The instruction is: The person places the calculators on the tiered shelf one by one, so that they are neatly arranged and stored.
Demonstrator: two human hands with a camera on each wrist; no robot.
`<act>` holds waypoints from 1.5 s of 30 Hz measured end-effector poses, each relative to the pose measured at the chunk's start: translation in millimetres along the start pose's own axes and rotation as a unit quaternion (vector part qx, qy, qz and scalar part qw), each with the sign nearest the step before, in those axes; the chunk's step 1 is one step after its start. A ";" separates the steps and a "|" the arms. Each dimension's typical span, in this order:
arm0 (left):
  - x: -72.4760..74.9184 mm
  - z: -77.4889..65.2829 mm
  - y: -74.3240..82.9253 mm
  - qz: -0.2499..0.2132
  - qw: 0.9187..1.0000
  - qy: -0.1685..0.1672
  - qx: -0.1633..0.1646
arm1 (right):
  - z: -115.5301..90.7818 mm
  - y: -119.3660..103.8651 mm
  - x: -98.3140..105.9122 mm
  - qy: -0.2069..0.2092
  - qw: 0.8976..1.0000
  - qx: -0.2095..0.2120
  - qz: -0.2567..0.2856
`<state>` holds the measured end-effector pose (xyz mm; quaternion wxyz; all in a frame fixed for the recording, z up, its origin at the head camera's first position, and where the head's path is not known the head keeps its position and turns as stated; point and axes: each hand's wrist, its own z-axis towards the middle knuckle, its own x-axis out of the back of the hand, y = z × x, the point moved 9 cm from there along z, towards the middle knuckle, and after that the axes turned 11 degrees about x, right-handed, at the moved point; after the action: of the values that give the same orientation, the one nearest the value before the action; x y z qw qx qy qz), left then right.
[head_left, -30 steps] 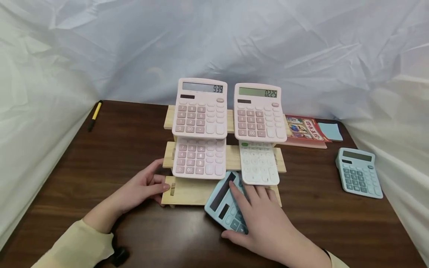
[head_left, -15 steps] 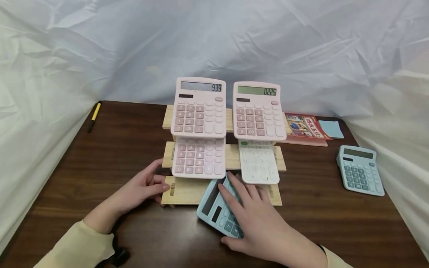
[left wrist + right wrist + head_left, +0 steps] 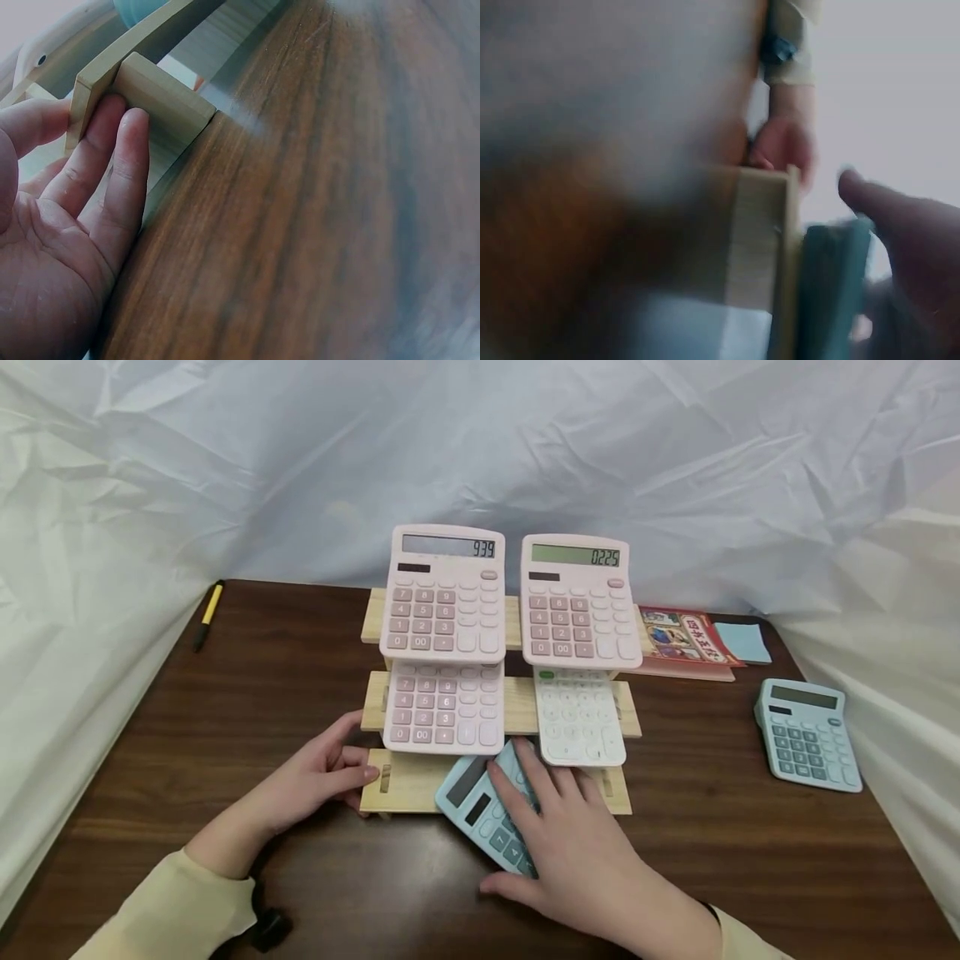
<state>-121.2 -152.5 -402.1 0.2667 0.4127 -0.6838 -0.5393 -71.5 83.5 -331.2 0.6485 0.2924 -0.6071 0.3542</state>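
Note:
A three-tier wooden rack (image 3: 416, 783) stands mid-table. My left hand (image 3: 315, 777) pinches the left end of its lowest board, thumb above and fingers beneath, as the left wrist view also shows. A blue calculator (image 3: 491, 827) lies askew on that lowest board, its near corner jutting past the front edge. My right hand (image 3: 581, 847) rests on its keys with spread, mostly straight fingers; the thumb sticks out apart from it. In the blurred right wrist view the calculator (image 3: 829, 289) lies along the board.
Two pink calculators (image 3: 444, 593) fill the top tier. Below sit another pink calculator (image 3: 442, 710) and a white calculator (image 3: 577, 722). A second blue calculator (image 3: 810, 735) lies at the right, near a red booklet (image 3: 690, 637) and pale blue paper (image 3: 741, 643). A yellow-black marker (image 3: 208, 614) lies far left.
The blue calculator under my right hand has slid left along the lowest board, then slightly up and away, the hand moving with it. My left hand keeps its hold on the rack.

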 end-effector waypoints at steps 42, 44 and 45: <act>4.1 2.0 3.6 0.024 1.000 0.015 0.006 | 3.8 -25.2 10.4 0.016 0.985 0.164 0.041; 4.2 1.7 3.2 0.029 0.999 0.015 0.009 | 3.2 -27.5 6.6 0.004 0.984 0.175 0.043; 4.4 1.6 3.1 0.031 0.999 0.015 0.010 | 3.2 -28.1 4.6 -0.002 0.983 0.178 0.043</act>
<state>-125.6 -155.1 -399.9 0.2895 0.4022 -0.6975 -0.5176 -50.4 65.2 -324.9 0.5691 0.3775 -0.5473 0.4839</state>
